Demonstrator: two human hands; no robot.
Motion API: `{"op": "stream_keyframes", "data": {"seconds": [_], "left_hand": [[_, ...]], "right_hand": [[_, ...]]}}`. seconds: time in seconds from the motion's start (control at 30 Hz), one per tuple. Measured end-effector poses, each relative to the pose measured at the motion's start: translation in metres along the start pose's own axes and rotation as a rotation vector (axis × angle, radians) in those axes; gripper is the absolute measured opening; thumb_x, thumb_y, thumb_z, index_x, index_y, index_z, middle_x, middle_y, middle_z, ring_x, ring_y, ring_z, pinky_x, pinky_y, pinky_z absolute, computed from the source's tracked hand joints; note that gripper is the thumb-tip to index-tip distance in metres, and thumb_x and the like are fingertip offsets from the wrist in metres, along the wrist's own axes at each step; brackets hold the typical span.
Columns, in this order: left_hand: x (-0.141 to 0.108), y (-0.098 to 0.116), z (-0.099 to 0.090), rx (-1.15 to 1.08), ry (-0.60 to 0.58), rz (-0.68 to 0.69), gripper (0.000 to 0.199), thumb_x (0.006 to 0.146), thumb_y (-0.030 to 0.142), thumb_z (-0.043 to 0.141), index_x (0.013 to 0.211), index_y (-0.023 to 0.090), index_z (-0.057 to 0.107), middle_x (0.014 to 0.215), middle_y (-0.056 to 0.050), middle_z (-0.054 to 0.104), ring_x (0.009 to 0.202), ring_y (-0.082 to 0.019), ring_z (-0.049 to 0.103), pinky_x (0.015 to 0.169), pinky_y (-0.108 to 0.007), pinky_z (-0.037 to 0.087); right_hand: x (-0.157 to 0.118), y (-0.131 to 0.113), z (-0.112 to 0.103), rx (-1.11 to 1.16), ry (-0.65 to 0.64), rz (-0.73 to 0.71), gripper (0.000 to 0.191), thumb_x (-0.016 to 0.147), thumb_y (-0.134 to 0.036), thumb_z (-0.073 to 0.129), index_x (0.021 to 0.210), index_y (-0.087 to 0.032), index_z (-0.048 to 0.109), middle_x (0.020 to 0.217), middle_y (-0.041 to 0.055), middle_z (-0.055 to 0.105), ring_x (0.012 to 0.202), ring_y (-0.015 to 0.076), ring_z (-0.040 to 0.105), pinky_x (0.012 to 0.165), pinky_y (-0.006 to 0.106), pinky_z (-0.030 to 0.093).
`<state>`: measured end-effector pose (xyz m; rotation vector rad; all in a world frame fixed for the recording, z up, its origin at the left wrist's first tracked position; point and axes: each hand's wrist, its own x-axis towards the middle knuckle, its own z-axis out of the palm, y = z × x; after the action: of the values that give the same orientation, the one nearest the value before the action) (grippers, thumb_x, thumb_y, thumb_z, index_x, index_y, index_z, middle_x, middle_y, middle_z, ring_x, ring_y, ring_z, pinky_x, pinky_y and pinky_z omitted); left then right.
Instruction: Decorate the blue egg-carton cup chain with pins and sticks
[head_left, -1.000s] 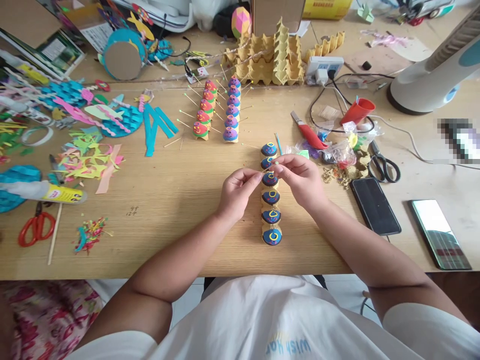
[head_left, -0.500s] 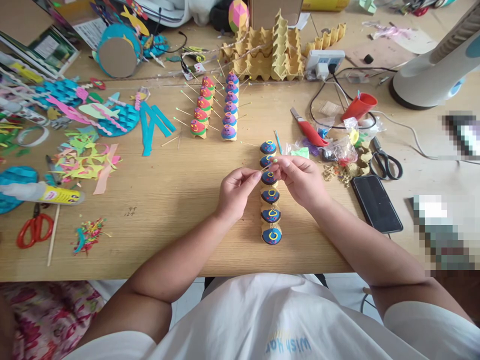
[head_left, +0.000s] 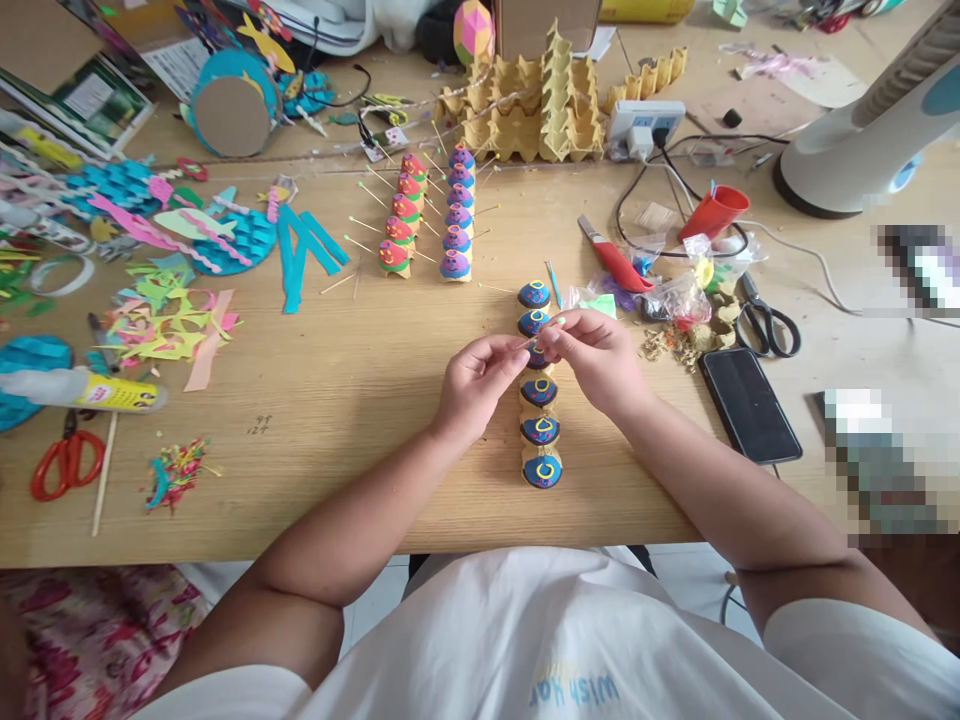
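My left hand (head_left: 478,385) pinches a thin toothpick (head_left: 534,341) between thumb and fingertips. Opposite it, my right hand (head_left: 598,362) has its fingertips closed at the toothpick's other end, where a small pale green ball (head_left: 560,322) shows. Both hands hover over a strip of egg-carton cups (head_left: 541,431) topped with blue clay and yellow rings, partly covering its third cup. Farther back stand a strip of red and green cups (head_left: 399,230) and a strip of purple and blue cups (head_left: 457,238), both with ball-tipped toothpicks sticking out sideways.
To the right lie a phone (head_left: 752,405), black scissors (head_left: 769,328), a red-handled knife (head_left: 624,266) and clay bags (head_left: 675,297). On the left are red scissors (head_left: 69,465), a glue bottle (head_left: 112,391) and paper scraps (head_left: 161,325). Egg cartons (head_left: 499,135) stand at the back.
My left hand has shifted slightly right, bringing its fingertips closer to my right hand's. The green-tipped toothpick stays between them, and the cup strips remain in place.
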<state>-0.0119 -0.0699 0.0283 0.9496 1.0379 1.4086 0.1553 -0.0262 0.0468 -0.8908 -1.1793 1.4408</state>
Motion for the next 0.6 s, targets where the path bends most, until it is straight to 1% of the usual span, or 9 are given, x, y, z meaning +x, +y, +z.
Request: {"op": "stream_keyframes", "data": {"seconds": [0.07, 0.1, 0.17, 0.23, 0.3, 0.37, 0.43, 0.53, 0.6], "left_hand": [[0.004, 0.001, -0.003, 0.037, 0.049, -0.024, 0.033, 0.079, 0.051, 0.091, 0.093, 0.023, 0.082, 0.089, -0.002, 0.077, 0.088, -0.013, 0.068, 0.088, -0.025, 0.055], [0.008, 0.001, -0.005, 0.059, 0.095, -0.027, 0.031, 0.081, 0.049, 0.090, 0.091, 0.022, 0.081, 0.087, -0.001, 0.076, 0.085, -0.012, 0.066, 0.086, -0.024, 0.054], [0.014, 0.000, -0.009, 0.106, 0.153, 0.002, 0.026, 0.081, 0.042, 0.090, 0.091, 0.021, 0.079, 0.088, -0.001, 0.074, 0.084, -0.010, 0.063, 0.083, -0.021, 0.051], [0.020, -0.002, -0.012, 0.153, 0.162, 0.016, 0.023, 0.081, 0.037, 0.089, 0.093, 0.020, 0.079, 0.088, 0.000, 0.072, 0.083, -0.010, 0.061, 0.081, -0.020, 0.049], [0.024, -0.005, -0.013, 0.146, 0.178, -0.004, 0.020, 0.081, 0.031, 0.088, 0.094, 0.020, 0.077, 0.086, 0.001, 0.069, 0.082, -0.010, 0.060, 0.081, -0.020, 0.048], [0.027, -0.009, -0.013, 0.139, 0.189, -0.027, 0.018, 0.081, 0.026, 0.086, 0.095, 0.020, 0.076, 0.085, 0.001, 0.068, 0.081, -0.010, 0.060, 0.081, -0.020, 0.047], [0.032, -0.012, -0.014, 0.168, 0.196, -0.042, 0.016, 0.080, 0.023, 0.083, 0.094, 0.019, 0.076, 0.085, 0.001, 0.068, 0.081, -0.010, 0.060, 0.081, -0.021, 0.047], [0.045, -0.012, -0.018, 0.297, 0.184, -0.052, 0.010, 0.081, 0.020, 0.080, 0.090, 0.018, 0.077, 0.087, -0.001, 0.073, 0.079, -0.010, 0.061, 0.079, -0.021, 0.047], [0.055, -0.007, -0.018, 0.388, 0.146, -0.039, 0.014, 0.079, 0.018, 0.082, 0.093, 0.017, 0.081, 0.087, -0.002, 0.075, 0.076, -0.010, 0.060, 0.075, -0.021, 0.046]], "right_hand": [[0.008, 0.000, -0.008, -0.003, 0.059, -0.051, 0.041, 0.074, -0.057, 0.095, 0.079, -0.024, 0.071, 0.071, -0.0041, 0.069, 0.063, 0.0093, 0.060, 0.063, 0.025, 0.054], [0.013, 0.000, -0.014, -0.010, 0.097, -0.078, 0.041, 0.077, -0.057, 0.093, 0.080, -0.024, 0.069, 0.073, -0.0039, 0.069, 0.064, 0.0089, 0.060, 0.064, 0.025, 0.054], [0.027, 0.003, -0.026, -0.051, 0.150, -0.093, 0.039, 0.083, -0.057, 0.087, 0.083, -0.025, 0.065, 0.078, -0.0032, 0.068, 0.067, 0.0090, 0.060, 0.066, 0.024, 0.054], [0.042, 0.008, -0.039, -0.106, 0.195, -0.086, 0.039, 0.086, -0.059, 0.081, 0.088, -0.026, 0.060, 0.082, -0.0024, 0.069, 0.070, 0.0101, 0.064, 0.065, 0.024, 0.055], [0.056, 0.014, -0.047, -0.135, 0.243, -0.067, 0.039, 0.087, -0.059, 0.079, 0.090, -0.027, 0.057, 0.087, -0.0012, 0.071, 0.073, 0.0102, 0.067, 0.064, 0.023, 0.055], [0.067, 0.021, -0.051, -0.124, 0.285, -0.051, 0.037, 0.087, -0.056, 0.078, 0.090, -0.026, 0.056, 0.092, -0.0004, 0.074, 0.074, 0.0091, 0.069, 0.063, 0.020, 0.054], [0.073, 0.027, -0.050, -0.096, 0.345, -0.045, 0.035, 0.089, -0.051, 0.078, 0.089, -0.025, 0.054, 0.091, -0.0009, 0.075, 0.072, 0.0076, 0.069, 0.063, 0.019, 0.053], [0.073, 0.033, -0.048, -0.062, 0.428, -0.073, 0.032, 0.090, -0.044, 0.077, 0.088, -0.025, 0.051, 0.085, -0.0029, 0.075, 0.068, 0.0065, 0.067, 0.063, 0.018, 0.052], [0.070, 0.036, -0.047, -0.059, 0.441, -0.117, 0.033, 0.091, -0.044, 0.077, 0.089, -0.025, 0.051, 0.084, -0.0035, 0.075, 0.067, 0.0067, 0.067, 0.063, 0.018, 0.053]]}}
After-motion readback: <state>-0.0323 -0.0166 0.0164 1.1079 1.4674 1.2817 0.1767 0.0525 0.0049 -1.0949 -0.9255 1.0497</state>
